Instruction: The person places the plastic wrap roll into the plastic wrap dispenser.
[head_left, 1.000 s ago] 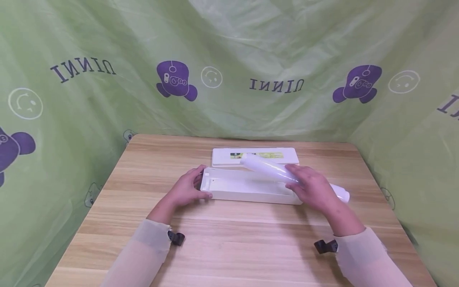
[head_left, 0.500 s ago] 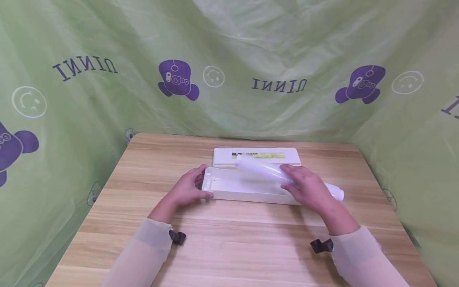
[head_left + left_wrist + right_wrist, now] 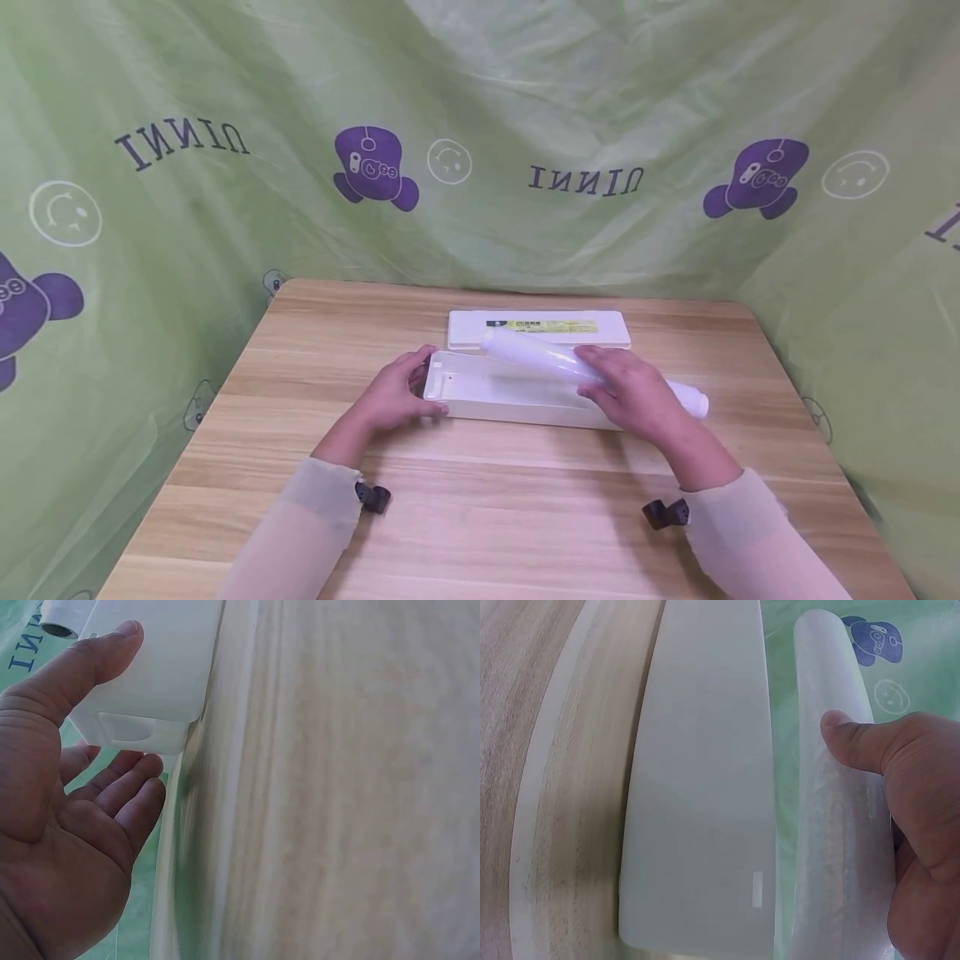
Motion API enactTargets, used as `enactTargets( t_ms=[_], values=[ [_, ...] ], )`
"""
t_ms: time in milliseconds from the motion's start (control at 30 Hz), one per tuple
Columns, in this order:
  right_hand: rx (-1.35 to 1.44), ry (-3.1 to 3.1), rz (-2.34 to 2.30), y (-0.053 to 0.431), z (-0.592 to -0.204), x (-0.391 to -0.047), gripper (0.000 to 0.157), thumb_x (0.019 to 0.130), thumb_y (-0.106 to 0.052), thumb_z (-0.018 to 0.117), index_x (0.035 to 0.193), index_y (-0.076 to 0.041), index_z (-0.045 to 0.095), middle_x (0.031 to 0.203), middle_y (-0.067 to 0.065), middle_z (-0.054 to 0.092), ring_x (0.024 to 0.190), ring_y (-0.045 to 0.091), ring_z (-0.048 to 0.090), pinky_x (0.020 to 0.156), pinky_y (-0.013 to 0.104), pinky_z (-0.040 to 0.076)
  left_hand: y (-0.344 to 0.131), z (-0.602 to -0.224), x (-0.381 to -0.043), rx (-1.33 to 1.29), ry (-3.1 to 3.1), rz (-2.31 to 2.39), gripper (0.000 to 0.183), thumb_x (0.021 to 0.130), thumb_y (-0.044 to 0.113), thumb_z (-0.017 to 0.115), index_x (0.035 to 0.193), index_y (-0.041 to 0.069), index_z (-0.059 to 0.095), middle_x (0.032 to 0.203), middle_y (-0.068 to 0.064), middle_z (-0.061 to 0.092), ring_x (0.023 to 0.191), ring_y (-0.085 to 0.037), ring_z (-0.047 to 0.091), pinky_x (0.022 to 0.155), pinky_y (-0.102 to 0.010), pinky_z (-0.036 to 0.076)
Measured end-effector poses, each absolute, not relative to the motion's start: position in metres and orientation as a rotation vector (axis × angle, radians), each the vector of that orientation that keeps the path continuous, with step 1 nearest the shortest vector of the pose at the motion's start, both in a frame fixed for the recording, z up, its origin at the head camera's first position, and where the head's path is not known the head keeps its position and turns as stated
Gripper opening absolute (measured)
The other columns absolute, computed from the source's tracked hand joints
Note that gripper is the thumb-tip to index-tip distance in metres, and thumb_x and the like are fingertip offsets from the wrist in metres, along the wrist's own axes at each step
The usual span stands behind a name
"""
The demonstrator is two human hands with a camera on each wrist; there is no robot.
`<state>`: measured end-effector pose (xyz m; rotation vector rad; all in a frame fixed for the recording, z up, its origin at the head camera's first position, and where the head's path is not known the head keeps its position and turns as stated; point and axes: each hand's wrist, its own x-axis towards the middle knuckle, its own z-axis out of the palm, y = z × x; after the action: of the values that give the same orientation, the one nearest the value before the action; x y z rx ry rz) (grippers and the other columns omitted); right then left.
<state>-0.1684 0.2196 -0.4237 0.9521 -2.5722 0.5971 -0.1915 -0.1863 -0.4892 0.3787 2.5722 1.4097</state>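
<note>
A long white open box (image 3: 517,413) lies on the table, its inside showing at the left. My left hand (image 3: 392,393) grips its left end, thumb on the near wall and fingers round toward the far side; the left wrist view shows the thumb flat on the box wall (image 3: 169,667). In my right hand (image 3: 628,393) is a roll of cling film (image 3: 536,353), held slanting above the box with its left end higher. The right wrist view has the thumb pressed along the film roll (image 3: 832,817), apart from the box's side. My palm hides the roll's middle.
Behind the box lies a flat white lid (image 3: 463,328) with a yellow-green label (image 3: 558,326). The wooden table (image 3: 465,517) ends at a green printed curtain (image 3: 495,242) on the back and sides.
My right hand has carried the cling film roll a little to the left, farther over the box. The left hand stays at the box's left end.
</note>
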Motion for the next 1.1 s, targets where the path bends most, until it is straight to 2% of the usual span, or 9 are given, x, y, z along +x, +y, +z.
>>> enactTargets(
  t_ms=[200, 1100],
  values=[
    [0.963, -2.620, 0.586, 0.214, -0.422, -0.169, 0.061, 0.087, -0.019, 0.084, 0.141, -0.001, 0.062, 0.138, 0.018, 0.065, 0.126, 0.040, 0.062, 0.107, 0.057, 0.050, -0.186, -0.488, -0.192, 0.398, 2.580, 1.416, 0.111, 0.066, 0.026, 0.100, 0.159, 0.011, 0.040, 0.152, -0.020, 0.045, 0.143, -0.038, 0.046, 0.118, -0.043, 0.040],
    [1.065, -2.632, 0.576, 0.186, -0.426, -0.172, 0.058, 0.091, -0.020, 0.082, 0.143, -0.004, 0.061, 0.139, 0.014, 0.066, 0.127, 0.036, 0.062, 0.110, 0.053, 0.049, -0.187, -0.491, -0.193, 0.400, 2.598, 1.388, 0.109, 0.065, 0.028, 0.101, 0.157, 0.015, 0.043, 0.150, -0.016, 0.049, 0.143, -0.033, 0.048, 0.119, -0.040, 0.039]
  ],
)
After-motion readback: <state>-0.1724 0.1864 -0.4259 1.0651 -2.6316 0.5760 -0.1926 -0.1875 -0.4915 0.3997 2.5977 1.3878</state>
